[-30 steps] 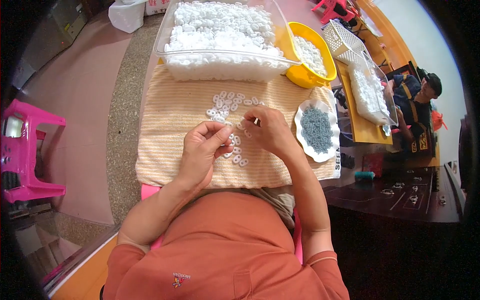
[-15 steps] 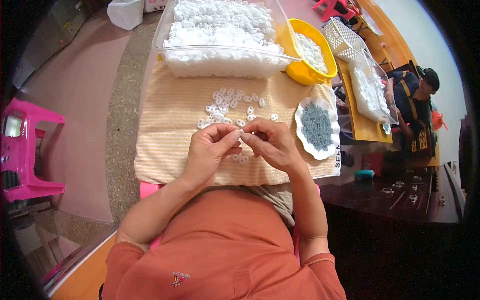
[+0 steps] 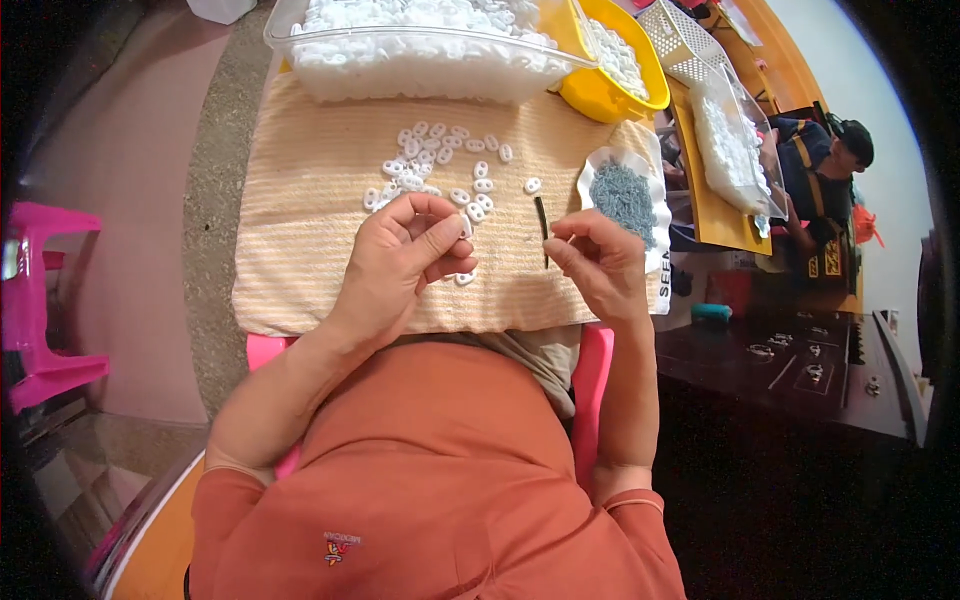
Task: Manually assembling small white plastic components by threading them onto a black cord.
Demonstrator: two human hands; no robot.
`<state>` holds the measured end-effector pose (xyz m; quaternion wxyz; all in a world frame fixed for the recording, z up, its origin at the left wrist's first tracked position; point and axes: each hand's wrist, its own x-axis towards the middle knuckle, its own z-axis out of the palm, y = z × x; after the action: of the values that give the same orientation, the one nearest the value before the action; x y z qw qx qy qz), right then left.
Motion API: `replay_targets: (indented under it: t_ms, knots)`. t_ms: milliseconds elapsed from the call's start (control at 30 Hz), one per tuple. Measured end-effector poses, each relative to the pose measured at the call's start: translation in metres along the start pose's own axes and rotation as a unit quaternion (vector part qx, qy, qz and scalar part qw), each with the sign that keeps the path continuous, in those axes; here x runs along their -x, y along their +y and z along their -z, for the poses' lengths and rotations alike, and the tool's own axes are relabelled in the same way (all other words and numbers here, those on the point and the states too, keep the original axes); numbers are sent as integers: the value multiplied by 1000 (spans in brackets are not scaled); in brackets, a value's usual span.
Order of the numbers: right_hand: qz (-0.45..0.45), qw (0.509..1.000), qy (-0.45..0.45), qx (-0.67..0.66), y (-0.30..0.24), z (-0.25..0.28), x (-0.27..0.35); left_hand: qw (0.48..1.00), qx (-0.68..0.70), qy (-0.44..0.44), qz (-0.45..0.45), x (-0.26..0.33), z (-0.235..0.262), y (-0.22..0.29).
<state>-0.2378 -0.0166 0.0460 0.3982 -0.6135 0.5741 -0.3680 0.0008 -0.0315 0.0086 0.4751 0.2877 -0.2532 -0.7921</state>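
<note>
My left hand [image 3: 400, 250] is closed, its thumb and forefinger pinching a small white oval piece [image 3: 465, 228], partly covered by the fingers. To its right, my right hand [image 3: 608, 262] has thumb and forefinger drawn close together in a pinch. A thin dark stick [image 3: 542, 215] runs right beside those fingertips; whether they grip it or it lies on the cloth, I cannot tell. Several white oval pieces with two holes [image 3: 425, 150] lie scattered beyond my left hand. One single piece [image 3: 532, 186] sits apart, near the stick's far end.
A striped towel [image 3: 310, 220] covers the table. At the far side stand a clear bin [image 3: 430, 80] and a yellow basin [image 3: 655, 85], both with white pieces. A white scalloped dish [image 3: 590, 180] holds small grey bits. Another person [image 3: 815, 170] sits at a table on the right.
My hands, together around a white piece before, have come apart; the right has moved right, the left keeps a white piece. The dark stick now shows. The whole view has shifted.
</note>
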Motion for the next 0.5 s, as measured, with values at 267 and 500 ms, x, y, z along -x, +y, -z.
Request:
replay_targets:
  t_ms: [267, 500]
  knots:
    - [82, 967, -15, 240, 10, -2, 9, 1000, -17, 3, 12, 2, 0, -2]
    - [164, 881, -48, 441, 3, -12, -5, 999, -27, 10, 29, 2, -2, -2]
